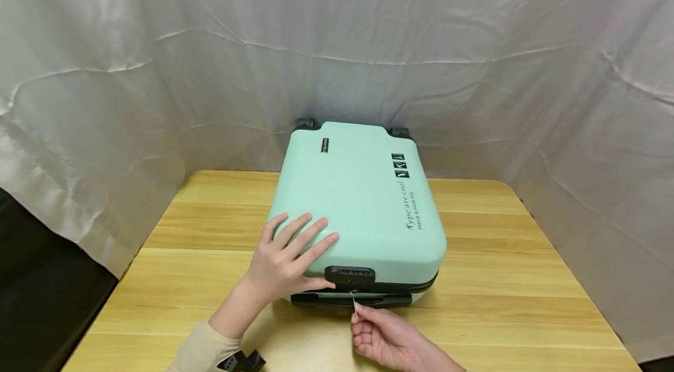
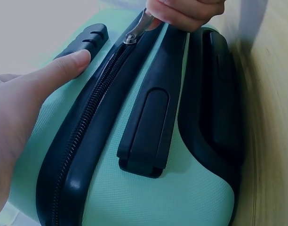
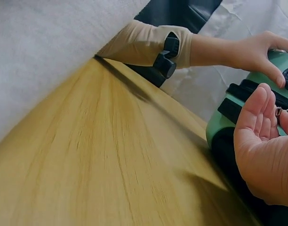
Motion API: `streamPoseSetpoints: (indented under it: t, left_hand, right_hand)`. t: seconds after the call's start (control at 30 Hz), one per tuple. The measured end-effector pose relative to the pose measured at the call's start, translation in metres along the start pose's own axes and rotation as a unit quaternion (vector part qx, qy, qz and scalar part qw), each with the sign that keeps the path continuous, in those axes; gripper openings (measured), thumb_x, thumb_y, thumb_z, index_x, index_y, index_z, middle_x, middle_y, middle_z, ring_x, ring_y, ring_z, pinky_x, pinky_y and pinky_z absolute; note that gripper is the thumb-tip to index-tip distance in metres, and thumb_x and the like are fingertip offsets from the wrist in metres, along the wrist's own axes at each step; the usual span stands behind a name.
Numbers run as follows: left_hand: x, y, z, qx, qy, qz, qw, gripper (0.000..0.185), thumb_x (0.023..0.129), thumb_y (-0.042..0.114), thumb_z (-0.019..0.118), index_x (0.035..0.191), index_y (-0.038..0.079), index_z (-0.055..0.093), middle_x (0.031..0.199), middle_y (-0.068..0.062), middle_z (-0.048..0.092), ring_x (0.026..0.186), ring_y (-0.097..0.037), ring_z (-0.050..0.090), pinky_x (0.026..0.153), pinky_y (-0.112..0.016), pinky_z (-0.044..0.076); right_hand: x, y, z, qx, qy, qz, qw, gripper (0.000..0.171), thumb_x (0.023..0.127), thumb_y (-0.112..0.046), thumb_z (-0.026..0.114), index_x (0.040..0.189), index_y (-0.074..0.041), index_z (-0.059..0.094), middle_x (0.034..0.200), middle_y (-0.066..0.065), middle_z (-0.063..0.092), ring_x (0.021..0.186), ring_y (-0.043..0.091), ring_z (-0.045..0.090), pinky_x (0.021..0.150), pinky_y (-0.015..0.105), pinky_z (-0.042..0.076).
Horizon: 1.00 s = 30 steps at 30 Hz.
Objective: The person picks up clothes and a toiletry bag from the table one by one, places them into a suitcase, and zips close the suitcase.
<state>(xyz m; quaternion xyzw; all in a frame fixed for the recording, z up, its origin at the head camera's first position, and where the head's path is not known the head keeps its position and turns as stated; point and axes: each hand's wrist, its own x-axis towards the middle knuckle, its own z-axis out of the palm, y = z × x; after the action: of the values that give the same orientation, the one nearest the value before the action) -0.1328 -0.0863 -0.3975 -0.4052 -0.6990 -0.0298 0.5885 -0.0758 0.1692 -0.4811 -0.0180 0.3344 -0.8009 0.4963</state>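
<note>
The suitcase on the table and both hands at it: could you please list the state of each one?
Suitcase: lying flat on the wooden table, lid down.
Zipper: teeth meshed along the visible stretch.
Zipper pull: pinched by the right hand.
Left hand: fingers straight, pressing on the lid.
Combination lock: digits unreadable.

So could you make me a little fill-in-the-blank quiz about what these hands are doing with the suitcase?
1. The mint-green suitcase lies flat on a ____ table.
2. The left hand rests with straight fingers on the suitcase's ____ shell.
3. The right hand pinches the metal ____ pull.
4. Printed on the shell: "Have a nice ____".

Missing words: wooden; top; zipper; trip
</note>
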Motion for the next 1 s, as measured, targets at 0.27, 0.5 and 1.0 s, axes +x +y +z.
streamPoseSetpoints:
  t: [0.27, 0.5, 1.0]
  left_hand:
    - [0.0, 0.001, -0.007, -0.031, -0.044, -0.02, 0.9983, 0.082, 0.068, 0.076, 0.067, 0.127, 0.018, 0.066, 0.13, -0.009, 0.065, 0.115, -0.032, 0.062, 0.092, -0.057, 0.043]
    - [0.002, 0.002, -0.017, -0.087, -0.048, -0.018, 0.9949, 0.059, 0.085, 0.058, 0.064, 0.126, 0.015, 0.066, 0.128, -0.011, 0.066, 0.116, -0.032, 0.06, 0.095, -0.059, 0.042]
    - [0.022, 0.022, -0.032, -0.336, 0.007, 0.02, 0.9418, 0.022, 0.094, 0.017, 0.062, 0.104, 0.0, 0.072, 0.095, -0.008, 0.074, 0.086, -0.016, 0.068, 0.08, -0.025, 0.055]
  right_hand:
    - [-0.005, -0.003, 0.002, -0.025, 0.027, 0.004, 0.999, 0.034, 0.104, -0.029, 0.043, 0.088, -0.014, 0.069, 0.083, -0.006, 0.072, 0.077, 0.004, 0.068, 0.077, 0.018, 0.055]
    - [-0.015, -0.007, -0.002, -0.057, 0.02, 0.007, 0.998, 0.032, 0.104, -0.027, 0.045, 0.091, -0.013, 0.071, 0.083, -0.005, 0.073, 0.08, 0.006, 0.07, 0.079, 0.021, 0.057]
    - [-0.044, -0.045, 0.013, -0.198, -0.036, -0.099, 0.975, 0.032, 0.104, -0.009, 0.036, 0.102, -0.011, 0.068, 0.095, -0.002, 0.074, 0.087, 0.01, 0.071, 0.082, 0.026, 0.058]
